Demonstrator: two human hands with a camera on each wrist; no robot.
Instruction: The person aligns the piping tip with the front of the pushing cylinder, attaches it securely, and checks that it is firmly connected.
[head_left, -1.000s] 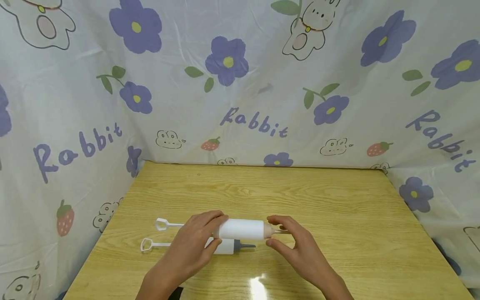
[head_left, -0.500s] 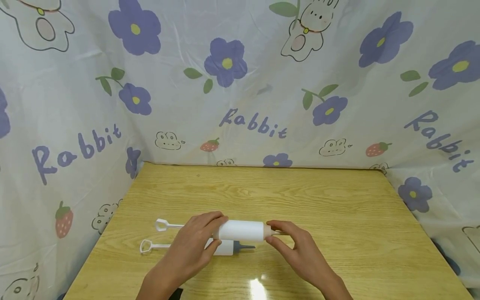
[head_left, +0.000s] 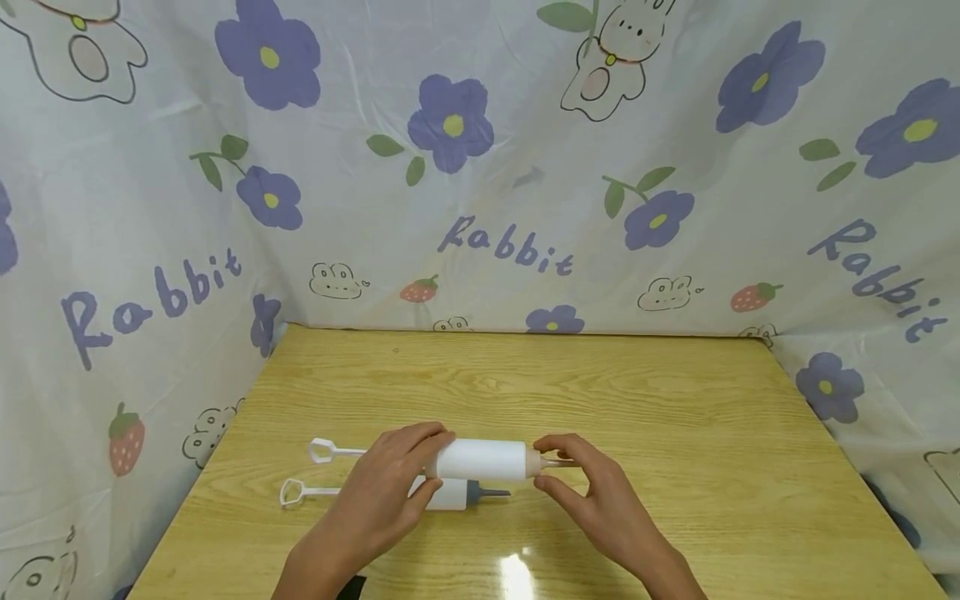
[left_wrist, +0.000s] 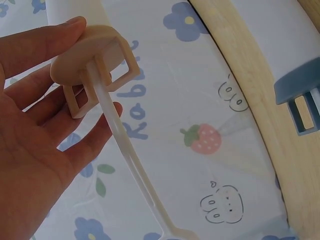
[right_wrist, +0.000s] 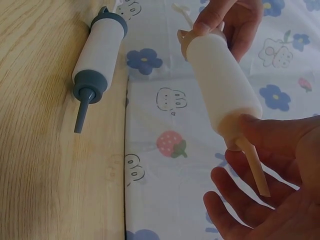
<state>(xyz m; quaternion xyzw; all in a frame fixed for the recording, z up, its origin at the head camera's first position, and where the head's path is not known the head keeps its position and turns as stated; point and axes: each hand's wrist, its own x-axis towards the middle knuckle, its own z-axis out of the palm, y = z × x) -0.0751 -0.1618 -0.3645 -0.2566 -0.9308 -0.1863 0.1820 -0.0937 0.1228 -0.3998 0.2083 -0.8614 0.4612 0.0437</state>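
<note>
A large plastic syringe (head_left: 482, 459) with a white barrel, beige end caps and a beige nozzle (right_wrist: 256, 172) lies level above the table in the head view. My left hand (head_left: 390, 475) grips its rear end, thumb on the beige rear cap (left_wrist: 90, 55). The white plunger rod (left_wrist: 125, 145) sticks out behind. At the front, my right hand (head_left: 596, 483) has thumb and index finger loosely around the beige front cap (head_left: 533, 463); the right wrist view shows the thumb at the cap and the other fingers spread beneath the nozzle.
A second white syringe (head_left: 450, 493) with dark blue-grey caps lies on the wooden table (head_left: 675, 417), partly hidden by my left hand. A patterned cloth (head_left: 480, 192) hangs behind and at both sides. Something small and black (head_left: 351, 588) shows at the front edge.
My right thumb and index finger closed in on the front cap half a second ago and have now spread slightly apart again. The left hand keeps its grip, almost still.
</note>
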